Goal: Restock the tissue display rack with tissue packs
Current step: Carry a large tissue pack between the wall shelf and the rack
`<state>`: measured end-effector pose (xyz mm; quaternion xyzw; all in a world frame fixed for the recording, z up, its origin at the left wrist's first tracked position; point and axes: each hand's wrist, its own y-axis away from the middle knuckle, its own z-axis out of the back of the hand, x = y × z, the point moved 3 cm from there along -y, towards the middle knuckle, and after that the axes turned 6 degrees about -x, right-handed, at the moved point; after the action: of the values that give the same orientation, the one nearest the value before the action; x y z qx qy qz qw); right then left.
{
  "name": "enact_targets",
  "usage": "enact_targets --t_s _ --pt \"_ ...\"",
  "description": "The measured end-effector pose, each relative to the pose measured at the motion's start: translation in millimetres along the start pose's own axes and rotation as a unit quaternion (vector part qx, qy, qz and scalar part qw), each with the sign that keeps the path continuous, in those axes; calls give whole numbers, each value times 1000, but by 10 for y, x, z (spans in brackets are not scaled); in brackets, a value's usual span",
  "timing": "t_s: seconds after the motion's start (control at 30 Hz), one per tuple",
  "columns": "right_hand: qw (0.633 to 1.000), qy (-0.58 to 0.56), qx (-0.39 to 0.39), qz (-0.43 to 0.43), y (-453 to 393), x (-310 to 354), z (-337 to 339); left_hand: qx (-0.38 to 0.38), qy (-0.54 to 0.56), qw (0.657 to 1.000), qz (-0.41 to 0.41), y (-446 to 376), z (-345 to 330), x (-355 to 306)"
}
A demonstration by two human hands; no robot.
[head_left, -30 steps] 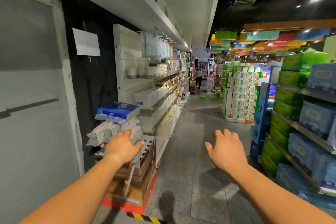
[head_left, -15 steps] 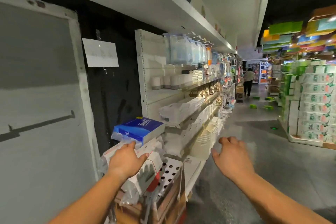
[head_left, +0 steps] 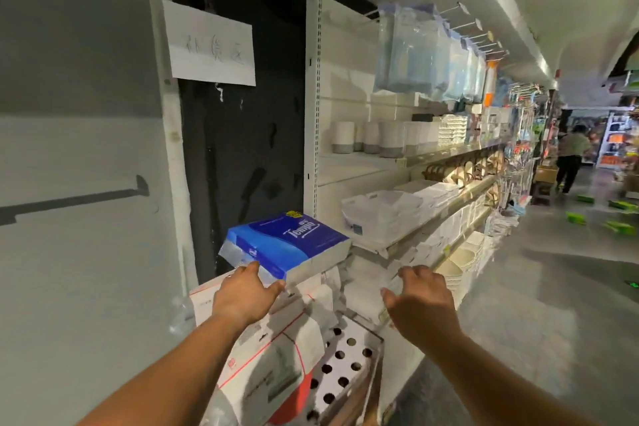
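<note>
**Blue tissue pack within reach of the left hand**

A blue tissue pack (head_left: 287, 244) is seen lying flat on top of a pile of white wrapped packs (head_left: 276, 328), at the near end of the aisle, just in front of the dark wall panel (head_left: 242, 149). Its long axis is judged to run from lower left to upper right, roughly away from the person and toward the white shelf unit (head_left: 345, 166). Its near left corner is met by the left hand (head_left: 243, 296): the fingers are spread and extended, with fingertips touching or just under the pack's near edge, though no closed grip is shown. The right hand (head_left: 420, 304) is held open with relaxed fingers, to the right of the pack and apart from it, over the white packs; nothing is held in it. The left hand is therefore the nearer one, and the pack lies ahead of and slightly above both hands.

The pile is carried on a perforated white stand (head_left: 345, 367). A paper sign (head_left: 211, 45) is fixed to the wall above. Cups and trays are stocked on the shelves beyond, and a person (head_left: 570, 159) is seen far down the aisle.

A lift with both hands is judged likely to come next, the right hand needing to be brought left to the pack's far side.
</note>
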<state>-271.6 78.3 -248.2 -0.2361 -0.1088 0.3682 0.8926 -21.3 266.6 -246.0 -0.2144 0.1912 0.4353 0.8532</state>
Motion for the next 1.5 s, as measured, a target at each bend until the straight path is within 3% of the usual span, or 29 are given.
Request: enact_targets --t_s 0.2,0.37,0.73,1.03,1.23,1.33,1.43,1.5 --pt "992 -107 -17 -67 -1265 99 -363 -9 -5 998 61 -1388 -429 -14" --pt "992 -122 -4 -45 -2139 120 -1036 -25 -37 994 100 -1996 -701 -128" --pt "978 -175 83 72 -3837 515 -2652 -81 25 967 240 -3117 -1374 97" --pt "950 -180 238 96 -4728 710 -3797 -89 108 874 465 -3497 -2016 521" --pt "935 -214 277 64 -5162 794 -4245 -124 179 831 511 -3653 -2118 460" --pt "909 -274 312 29 -5343 814 -4429 -131 182 835 503 -3669 -2127 471" --pt "846 -370 383 -23 -5437 831 -4687 -143 186 836 496 -3670 -2126 477" --pt "823 -402 400 -43 -5428 834 -4808 -146 207 833 492 -3686 -2153 489"
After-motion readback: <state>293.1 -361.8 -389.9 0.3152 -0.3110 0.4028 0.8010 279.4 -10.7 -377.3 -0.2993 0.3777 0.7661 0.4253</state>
